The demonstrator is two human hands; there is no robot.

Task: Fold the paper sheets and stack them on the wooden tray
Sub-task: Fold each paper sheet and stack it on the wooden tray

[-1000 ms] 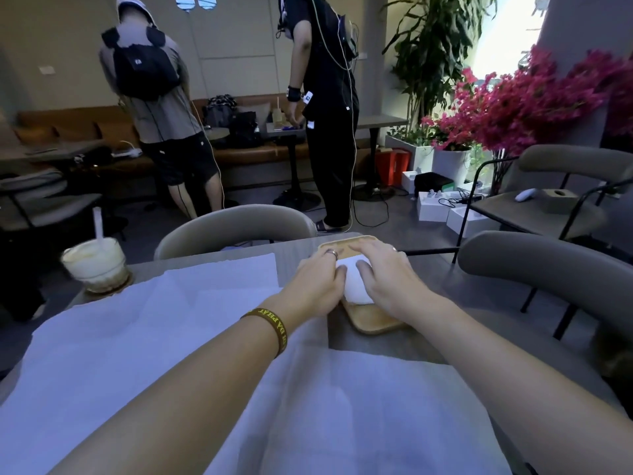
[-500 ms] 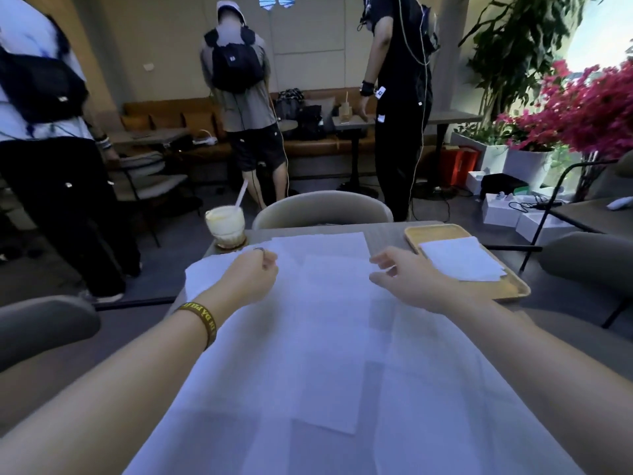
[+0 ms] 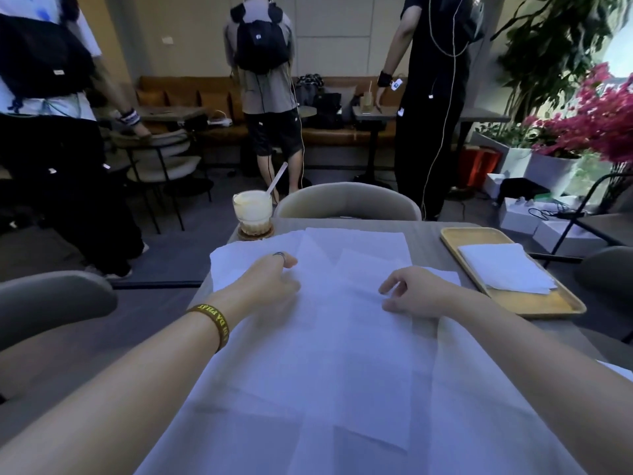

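Several large white paper sheets (image 3: 342, 337) lie spread and overlapping across the table in front of me. My left hand (image 3: 270, 282) rests on them at the left, fingers loosely curled, a ring on one finger. Over the sheets at the right is my right hand (image 3: 418, 293), fingers apart, fingertips touching the top sheet. Neither hand grips anything. At the table's right side, clear of both hands, sits the wooden tray (image 3: 534, 303) with folded white paper (image 3: 503, 267) on it.
A glass of creamy drink with a straw (image 3: 252, 210) stands on a coaster at the table's far left corner. Grey chairs (image 3: 346, 200) surround the table. Three people stand beyond it. Pink flowers (image 3: 596, 121) and white boxes are at the right.
Both hands left the folded paper on the tray and came back over the spread sheets; my view swung left, so the tray now sits at the right.
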